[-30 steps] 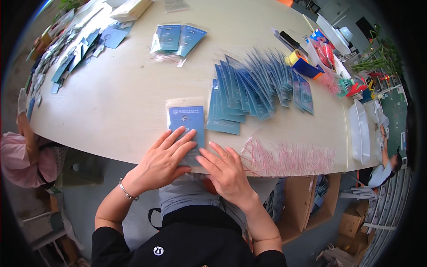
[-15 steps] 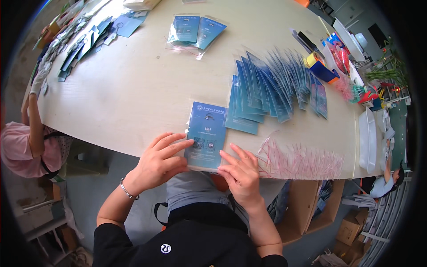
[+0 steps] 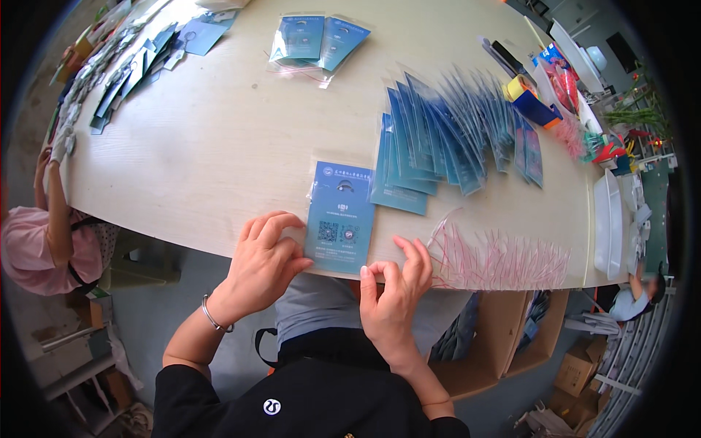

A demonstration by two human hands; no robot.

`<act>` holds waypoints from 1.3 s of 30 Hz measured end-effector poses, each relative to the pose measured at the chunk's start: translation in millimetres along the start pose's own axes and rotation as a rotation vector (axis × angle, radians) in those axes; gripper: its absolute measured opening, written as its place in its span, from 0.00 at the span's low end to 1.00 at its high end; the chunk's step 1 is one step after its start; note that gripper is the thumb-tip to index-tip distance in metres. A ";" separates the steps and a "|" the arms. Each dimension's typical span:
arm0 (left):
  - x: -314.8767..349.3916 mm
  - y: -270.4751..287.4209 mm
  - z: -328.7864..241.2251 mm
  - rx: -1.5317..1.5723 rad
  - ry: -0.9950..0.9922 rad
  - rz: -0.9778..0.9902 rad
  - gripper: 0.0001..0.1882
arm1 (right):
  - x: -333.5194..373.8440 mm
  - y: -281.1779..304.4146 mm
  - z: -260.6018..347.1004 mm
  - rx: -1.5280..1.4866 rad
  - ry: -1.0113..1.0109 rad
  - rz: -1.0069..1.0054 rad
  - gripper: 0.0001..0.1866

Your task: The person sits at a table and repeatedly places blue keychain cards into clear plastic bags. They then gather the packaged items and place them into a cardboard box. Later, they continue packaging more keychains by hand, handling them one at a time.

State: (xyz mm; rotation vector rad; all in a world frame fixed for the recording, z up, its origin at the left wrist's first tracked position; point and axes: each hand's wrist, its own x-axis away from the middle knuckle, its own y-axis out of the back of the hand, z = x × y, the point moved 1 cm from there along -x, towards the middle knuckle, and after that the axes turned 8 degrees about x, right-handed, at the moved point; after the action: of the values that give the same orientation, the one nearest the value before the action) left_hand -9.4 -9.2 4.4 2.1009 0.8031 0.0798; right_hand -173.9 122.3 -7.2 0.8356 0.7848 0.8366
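One sleeved blue card (image 3: 341, 208) lies at the edge of the tabletop (image 3: 197, 146), its lower right corner pinched in the right grip (image 3: 392, 299); whether the left grip (image 3: 263, 255) is closed, I can't tell.

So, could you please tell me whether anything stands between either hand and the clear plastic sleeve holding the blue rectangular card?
Nothing visible does: the left hand and right hand are at the lower corners of the clear plastic sleeve.
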 end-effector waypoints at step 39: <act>-122.9 39.9 61.3 -0.412 -0.138 -0.160 0.30 | -66.2 9.1 -25.4 0.520 0.242 0.071 0.32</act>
State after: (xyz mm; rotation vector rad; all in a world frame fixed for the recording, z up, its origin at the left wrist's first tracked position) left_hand -65.7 -139.4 23.2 1.6319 0.7926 0.0124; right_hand -227.5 76.8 6.0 1.2405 1.2214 0.8164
